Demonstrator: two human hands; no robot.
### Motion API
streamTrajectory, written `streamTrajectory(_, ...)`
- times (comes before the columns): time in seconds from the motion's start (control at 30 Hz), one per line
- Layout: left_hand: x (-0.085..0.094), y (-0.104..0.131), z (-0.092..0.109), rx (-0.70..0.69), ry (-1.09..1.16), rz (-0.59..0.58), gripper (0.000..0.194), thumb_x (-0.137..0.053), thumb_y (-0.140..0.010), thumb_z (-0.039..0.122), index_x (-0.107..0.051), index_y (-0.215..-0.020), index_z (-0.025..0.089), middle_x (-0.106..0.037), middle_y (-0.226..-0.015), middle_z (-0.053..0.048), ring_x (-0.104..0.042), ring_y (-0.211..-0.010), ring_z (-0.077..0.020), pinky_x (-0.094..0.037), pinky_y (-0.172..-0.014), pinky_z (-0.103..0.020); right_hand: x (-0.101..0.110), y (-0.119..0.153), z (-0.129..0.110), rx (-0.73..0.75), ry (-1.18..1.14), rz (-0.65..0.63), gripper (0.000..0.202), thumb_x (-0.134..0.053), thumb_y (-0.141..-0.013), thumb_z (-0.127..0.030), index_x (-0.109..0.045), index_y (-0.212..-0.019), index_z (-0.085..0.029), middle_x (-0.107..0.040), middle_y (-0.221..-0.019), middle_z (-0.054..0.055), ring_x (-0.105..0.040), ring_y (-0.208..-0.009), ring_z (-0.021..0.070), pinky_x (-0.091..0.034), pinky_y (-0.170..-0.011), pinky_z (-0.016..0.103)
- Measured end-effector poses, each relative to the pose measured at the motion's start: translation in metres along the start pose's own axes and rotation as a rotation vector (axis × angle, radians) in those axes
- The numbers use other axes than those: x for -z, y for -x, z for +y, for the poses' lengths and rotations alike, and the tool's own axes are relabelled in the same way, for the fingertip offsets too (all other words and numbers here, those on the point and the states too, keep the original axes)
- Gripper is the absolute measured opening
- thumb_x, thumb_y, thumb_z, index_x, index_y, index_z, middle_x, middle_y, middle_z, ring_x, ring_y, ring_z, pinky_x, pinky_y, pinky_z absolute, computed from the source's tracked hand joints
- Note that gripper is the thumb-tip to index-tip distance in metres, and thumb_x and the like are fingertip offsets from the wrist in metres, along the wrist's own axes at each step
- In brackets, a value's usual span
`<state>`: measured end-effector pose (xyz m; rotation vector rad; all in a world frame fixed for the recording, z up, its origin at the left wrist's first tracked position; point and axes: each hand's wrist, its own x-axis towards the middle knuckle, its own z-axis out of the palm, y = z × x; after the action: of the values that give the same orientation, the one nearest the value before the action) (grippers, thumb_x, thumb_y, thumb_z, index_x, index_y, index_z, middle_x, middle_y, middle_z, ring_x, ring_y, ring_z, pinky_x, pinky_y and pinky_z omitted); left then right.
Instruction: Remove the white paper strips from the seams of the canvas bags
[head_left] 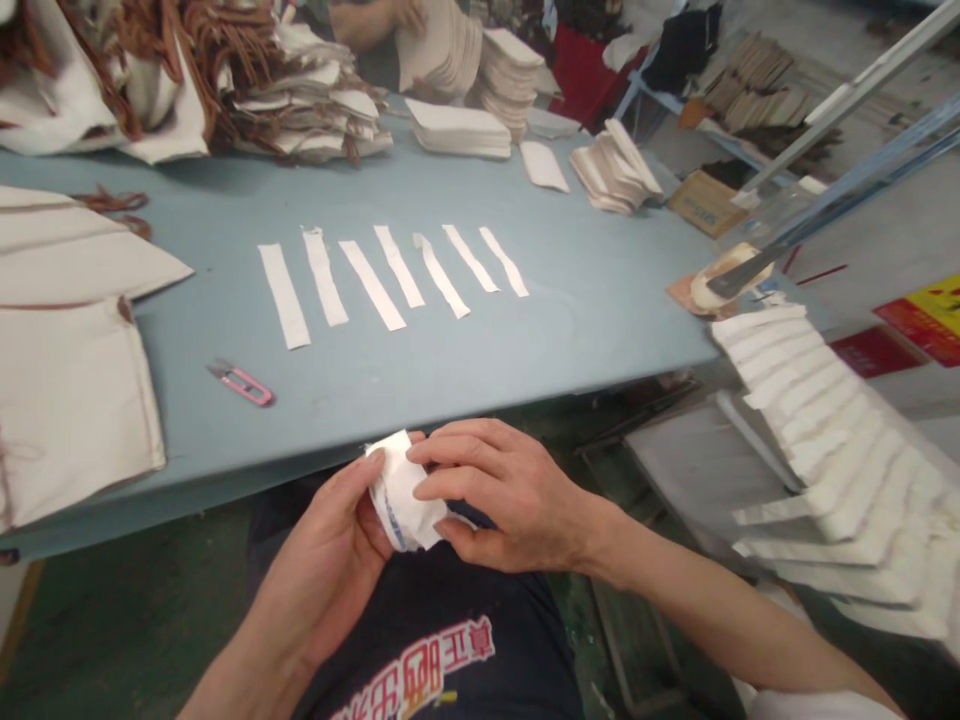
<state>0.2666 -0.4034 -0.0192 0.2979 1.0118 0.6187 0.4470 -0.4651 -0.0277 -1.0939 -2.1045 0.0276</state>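
Note:
A small white cloth bundle (405, 495) with a bluish mark on its side is held between both hands, just off the table's front edge. My left hand (341, 540) wraps round its left side, the thumb on top. My right hand (502, 490) pinches its right side with the fingertips. On the blue-green table (585, 330) beyond them, several white strips (371, 285) lie spread in a row. Pink-handled thread snips (244, 383) rest to the left of the strips, near the front edge.
Cream fabric pieces (75, 390) cover the table's left end. Piled bags with brown cords (300, 90) and stacked cream pieces (461, 130) stand at the back, near another person's hand (410, 15). Layered white strips (832, 450) hang at the right, below a brush in a container (731, 280).

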Motion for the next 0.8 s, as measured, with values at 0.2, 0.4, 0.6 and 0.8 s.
streamTrajectory(0.2,-0.002,0.007,0.003,0.016,0.017,0.027,0.042,-0.042,-0.109,0.009,-0.083,-0.101,0.005,-0.085,-0.096,-0.015,-0.076,-0.064,-0.0157,-0.070,-0.065,-0.025,-0.004,0.003,0.000,0.039,0.050,-0.039,0.031,-0.063,-0.085,-0.011,-0.066,-0.114,-0.020,-0.080,-0.129,0.012,-0.073,-0.119,0.0271,-0.060,-0.106,0.042)
streamTrajectory(0.4,-0.002,0.007,0.003,0.008,-0.001,0.000,0.042,-0.041,-0.110,0.010,-0.082,-0.109,0.005,-0.086,-0.102,-0.016,-0.080,-0.071,-0.0186,-0.071,-0.065,-0.028,-0.007,0.006,0.001,0.028,0.020,0.047,0.012,-0.065,-0.093,-0.012,-0.067,-0.102,-0.020,-0.084,-0.114,0.011,-0.078,-0.110,0.0237,-0.062,-0.100,0.038)
streamTrajectory(0.6,0.006,0.003,-0.004,-0.011,-0.050,-0.063,0.033,-0.052,-0.105,0.014,-0.084,-0.104,0.008,-0.086,-0.097,-0.015,-0.078,-0.067,-0.0188,-0.068,-0.062,-0.026,-0.010,0.010,-0.001,-0.174,-0.269,0.111,0.008,-0.068,-0.098,-0.013,-0.067,-0.093,-0.020,-0.084,-0.104,0.010,-0.079,-0.106,0.0212,-0.062,-0.099,0.037)
streamTrajectory(0.8,0.021,-0.003,-0.027,-0.156,-0.216,-0.194,0.025,-0.083,-0.088,0.036,-0.086,-0.096,0.012,-0.087,-0.087,-0.012,-0.082,-0.080,-0.0281,-0.066,-0.069,-0.029,-0.015,0.010,-0.008,-0.717,-0.682,0.122,0.014,-0.066,-0.101,-0.031,-0.069,-0.093,-0.020,-0.078,-0.088,0.004,-0.074,-0.079,0.0165,-0.061,-0.079,0.031)
